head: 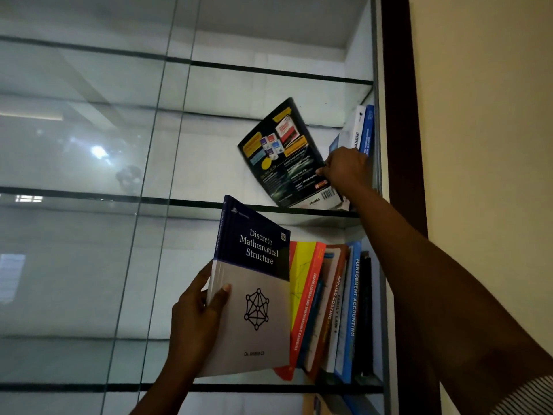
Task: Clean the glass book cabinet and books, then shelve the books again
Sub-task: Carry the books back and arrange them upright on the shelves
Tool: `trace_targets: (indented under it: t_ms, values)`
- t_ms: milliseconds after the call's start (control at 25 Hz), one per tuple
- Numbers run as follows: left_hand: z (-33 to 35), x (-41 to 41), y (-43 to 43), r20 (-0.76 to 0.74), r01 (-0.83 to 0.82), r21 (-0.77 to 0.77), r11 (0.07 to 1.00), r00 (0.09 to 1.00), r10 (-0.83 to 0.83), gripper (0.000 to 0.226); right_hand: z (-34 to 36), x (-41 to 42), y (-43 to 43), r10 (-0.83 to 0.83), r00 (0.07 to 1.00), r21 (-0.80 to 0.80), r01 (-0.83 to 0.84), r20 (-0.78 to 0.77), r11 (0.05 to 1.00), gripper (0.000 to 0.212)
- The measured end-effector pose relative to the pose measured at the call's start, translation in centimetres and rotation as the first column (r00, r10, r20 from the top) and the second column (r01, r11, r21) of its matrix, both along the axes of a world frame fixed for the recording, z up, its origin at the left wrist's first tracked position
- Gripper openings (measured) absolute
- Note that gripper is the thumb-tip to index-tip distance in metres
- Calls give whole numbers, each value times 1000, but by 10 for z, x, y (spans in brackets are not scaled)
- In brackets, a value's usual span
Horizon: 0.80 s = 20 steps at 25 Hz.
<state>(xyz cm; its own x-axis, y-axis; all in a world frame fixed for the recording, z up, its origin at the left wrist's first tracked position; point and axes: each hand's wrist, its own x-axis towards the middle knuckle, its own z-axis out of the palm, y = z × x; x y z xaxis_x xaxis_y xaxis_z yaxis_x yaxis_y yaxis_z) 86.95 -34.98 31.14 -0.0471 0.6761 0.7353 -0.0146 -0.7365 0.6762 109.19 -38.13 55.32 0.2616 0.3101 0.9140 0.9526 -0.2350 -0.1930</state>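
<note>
**Books are going back on the shelves**

You are on the last part of the job: putting the books back in the glass cabinet [89, 205].

Your right hand [344, 169] is up at the upper shelf [209, 203]. Its fingers are curled and grip the edge of the black book [284, 154]. That book is not standing straight. It tips over to the left, with its bottom corner on the shelf, and its soft cover bends a little. Just beside your hand, at the right end of the shelf, stand a white book [356, 130] and a blue book [369, 127], close to the dark frame [401, 115].

Your left hand [194, 319] holds the grey and blue maths book [254, 295]. The thumb lies on the front cover and the fingers wrap round the spine side. You hold this book up in the air, in front of the row of books [329, 310] on the lower shelf [179, 386]. It is not on any shelf yet.

Next, I think you need to push the black book upright and slide it right, until it leans on the white book. Go slowly, because a soft book can flop down again when you let go. Then the maths book needs a place. The upper shelf has lots of room to the left of the black book. Set it down gently, since the shelves are glass.
</note>
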Motion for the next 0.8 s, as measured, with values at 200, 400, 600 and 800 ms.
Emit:
trace_targets:
  t_ms: [200,400,600,800]
  values:
    - [1,0,0,10,26,-8,1000,1000,-26,50,-12,18,-5,26,986,125,-5,-164,992,48]
    - [0,1,-2,25,45,-6,999,999,-45,50,-14,12,-4,-22,963,132,59,-269,989,62]
    - [0,3,-3,20,38,-13,999,999,-37,50,-21,7,-13,-85,981,86,101,-175,991,65]
    - [-5,-9,-23,49,25,-11,1000,999,-24,50,-66,-29,-51,289,927,139,-263,-239,955,53]
